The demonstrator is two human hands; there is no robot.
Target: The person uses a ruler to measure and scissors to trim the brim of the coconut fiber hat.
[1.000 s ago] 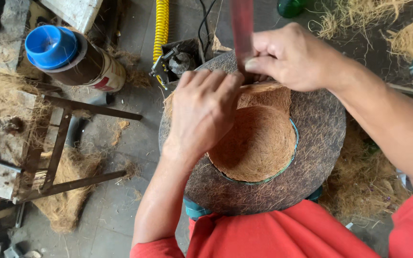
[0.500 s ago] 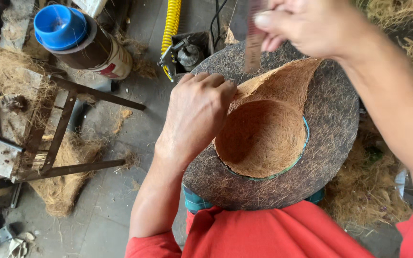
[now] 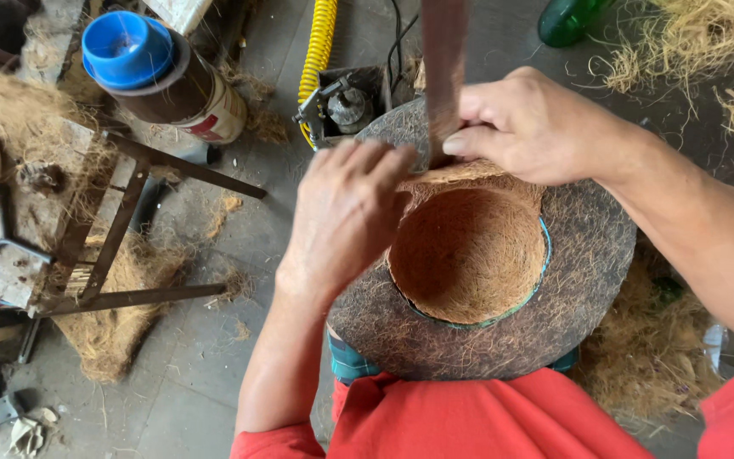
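Over the person's lap, above the red garment (image 3: 469,421), lies a round coir-fibre pot form (image 3: 588,280): a wide, dark, flat fibre rim around a lighter brown bowl-shaped hollow, with a thin teal edge showing along the hollow's near and right side. Judging by its look, the hollow is mostly trimmed clean along that teal edge, while at the far side a ragged flap of light fibre remains standing where the hands meet, so that stretch seems left to do.

Palm down, the left hand (image 3: 346,217) lies on the far left of the rim, fingers curled and pressing the fibre next to the flap; it pins rather than grips. Coming in from the right, the right hand (image 3: 537,127) is closed around a long, flat, dark blade (image 3: 443,59) that stands nearly upright, its lower end hidden at the flap.

Beyond the form are a yellow ribbed hose (image 3: 320,42) and a small metal machine part (image 3: 346,106). At left stand a brown jar with a blue lid (image 3: 129,47) and a rusty metal frame (image 3: 121,229) amid loose coir on the concrete floor (image 3: 189,374).
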